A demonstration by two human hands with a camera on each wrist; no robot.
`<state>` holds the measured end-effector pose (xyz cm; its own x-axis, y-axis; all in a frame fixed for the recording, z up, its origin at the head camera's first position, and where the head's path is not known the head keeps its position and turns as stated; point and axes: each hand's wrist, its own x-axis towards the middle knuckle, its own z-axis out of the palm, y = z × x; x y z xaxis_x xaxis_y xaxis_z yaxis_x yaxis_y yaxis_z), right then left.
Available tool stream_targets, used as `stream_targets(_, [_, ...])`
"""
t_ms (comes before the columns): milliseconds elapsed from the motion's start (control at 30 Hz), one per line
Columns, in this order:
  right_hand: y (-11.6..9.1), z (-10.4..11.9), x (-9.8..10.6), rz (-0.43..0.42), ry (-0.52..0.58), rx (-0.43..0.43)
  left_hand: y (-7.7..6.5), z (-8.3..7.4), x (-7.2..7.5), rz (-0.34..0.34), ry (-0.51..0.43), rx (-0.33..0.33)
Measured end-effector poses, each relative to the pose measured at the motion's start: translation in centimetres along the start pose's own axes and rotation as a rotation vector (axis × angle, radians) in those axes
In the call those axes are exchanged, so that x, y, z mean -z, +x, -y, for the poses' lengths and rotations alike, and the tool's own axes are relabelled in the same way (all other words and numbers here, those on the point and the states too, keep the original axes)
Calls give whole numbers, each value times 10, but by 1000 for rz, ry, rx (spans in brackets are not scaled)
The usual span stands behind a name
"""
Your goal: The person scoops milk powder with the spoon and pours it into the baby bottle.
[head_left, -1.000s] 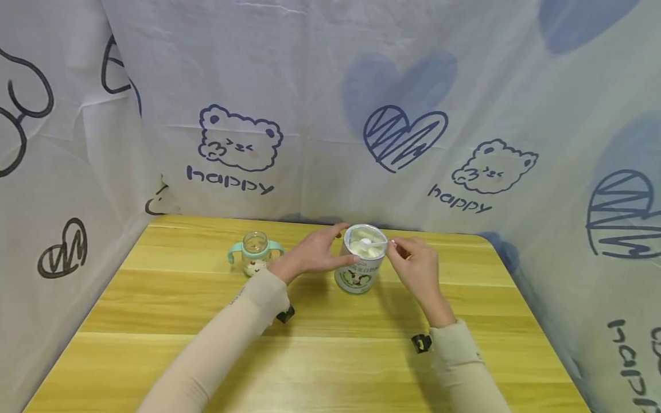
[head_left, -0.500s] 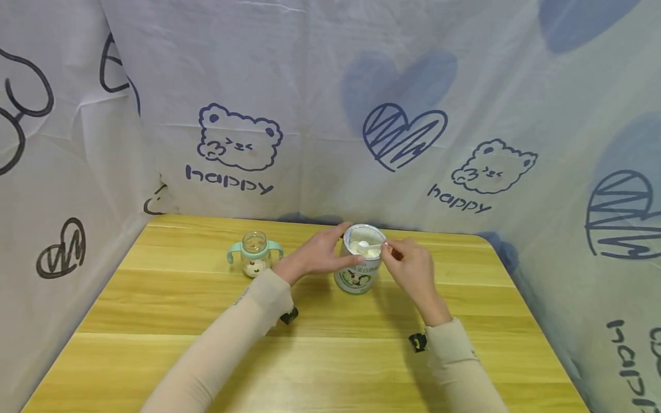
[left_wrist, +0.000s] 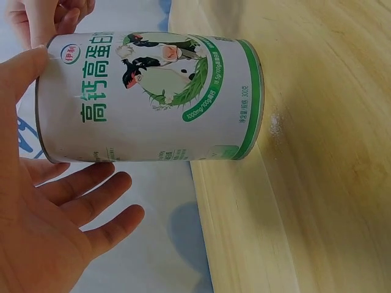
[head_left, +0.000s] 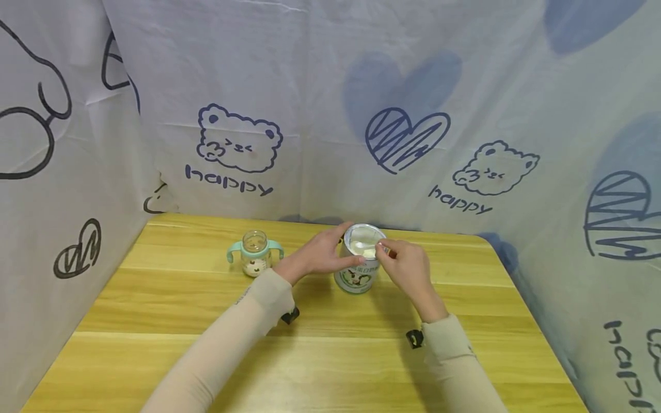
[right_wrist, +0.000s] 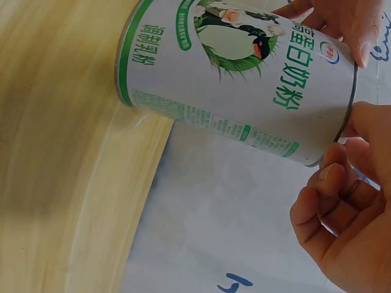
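A white and green milk powder can point(head_left: 356, 278) stands uncovered near the table's back edge, pale powder visible inside. My left hand point(head_left: 324, 252) holds it by the upper left side, thumb at the near rim; in the left wrist view the can point(left_wrist: 153, 97) shows a cow picture. At the opening's right side, my right hand point(head_left: 410, 269) pinches the handle of a white scoop point(head_left: 360, 245) lying within the can. The right wrist view has the curled fingers point(right_wrist: 330, 174) by the rim, with the scoop hidden. Left of the can stands a baby bottle point(head_left: 255, 261) with mint handles, no cap and some white powder inside.
Everything stands on a wood-grain table point(head_left: 330, 355). A little spilled white powder point(left_wrist: 275, 125) lies near the can's base. Printed white cloth point(head_left: 320, 115) hangs behind the table and along both sides.
My right hand has moved slightly left, over the can's rim, and the scoop has gone further in with it. My left hand has barely shifted; can and bottle stay put.
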<state>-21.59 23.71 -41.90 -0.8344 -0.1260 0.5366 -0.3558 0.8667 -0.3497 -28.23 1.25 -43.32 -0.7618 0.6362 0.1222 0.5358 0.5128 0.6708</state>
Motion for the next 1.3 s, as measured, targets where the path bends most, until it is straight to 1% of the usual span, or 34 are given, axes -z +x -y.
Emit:
stream_targets(100, [3,2,1,27,9,-9,0,-1,1,0,-2,-1])
stream_targets(200, [5,4,1,66,29,-43,1,-1,2,6,-6,10])
stream_targets(433, [7,5,4,188,126,-115,0,-2,2,16,6,33])
stream_targets(667, [5,4,6,260,200,-149,-3,-3,0,15,8,38])
stream_targets(1000, [5,6,9,317,302,-200,-4,-4,0,11,10,27])
stream_targets(1167, [6,7,11,330,354,-231,-4,-5,1,15,8,28])
stream_targets(1300, [7,6,11,328,372,-254,-5,-6,1,21,6,29])
